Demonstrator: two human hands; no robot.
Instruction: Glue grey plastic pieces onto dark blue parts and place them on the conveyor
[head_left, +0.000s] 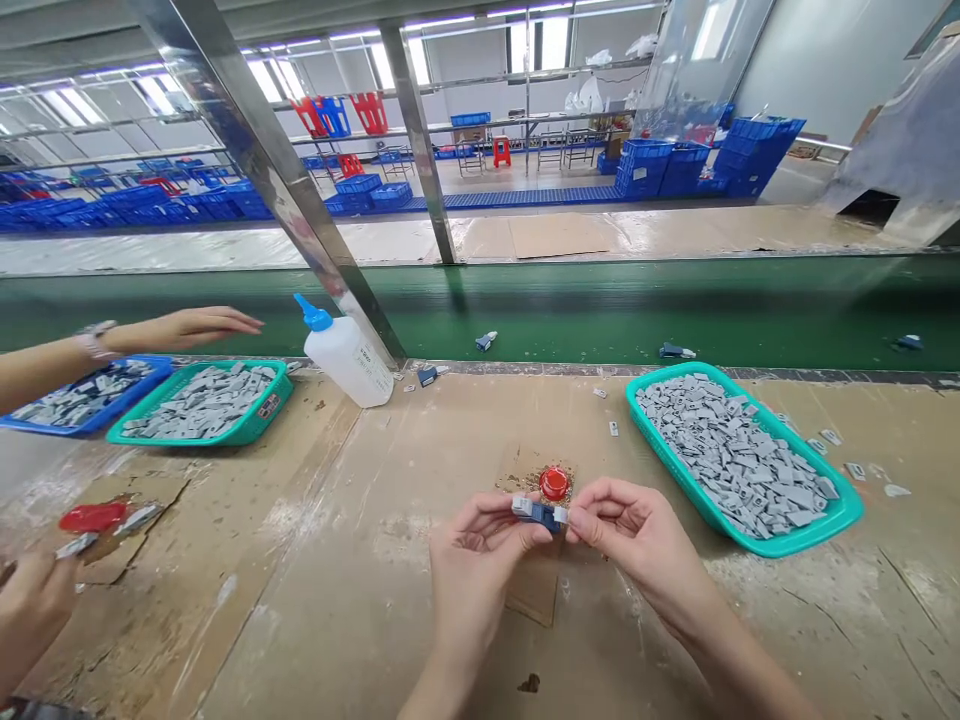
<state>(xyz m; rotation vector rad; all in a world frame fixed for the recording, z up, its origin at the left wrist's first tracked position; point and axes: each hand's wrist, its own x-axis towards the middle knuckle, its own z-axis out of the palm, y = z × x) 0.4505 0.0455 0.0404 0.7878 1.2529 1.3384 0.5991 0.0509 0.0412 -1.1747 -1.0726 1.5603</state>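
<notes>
My left hand (476, 560) pinches a small blue-and-grey plastic part (538, 512) between thumb and fingers. At the part's right end, my right hand (634, 530) has its thumb and forefinger closed on a small pale grey piece (561, 515). The two pieces meet, though I cannot tell how far one sits inside the other. Just behind the part is a round red cap-like dish (555, 483) on a stained piece of cardboard (534, 595). To the right stands a green basket (780, 548) heaped with small grey plastic pieces (731, 455).
A white bottle (349, 360) with a blue nozzle leans near a metal post (300, 200). Beyond the table edge runs a green conveyor belt (570, 300) bearing several blue-grey parts. At left, another person's hands (184, 328) work near a green basket (251, 425) and a blue basket (161, 375).
</notes>
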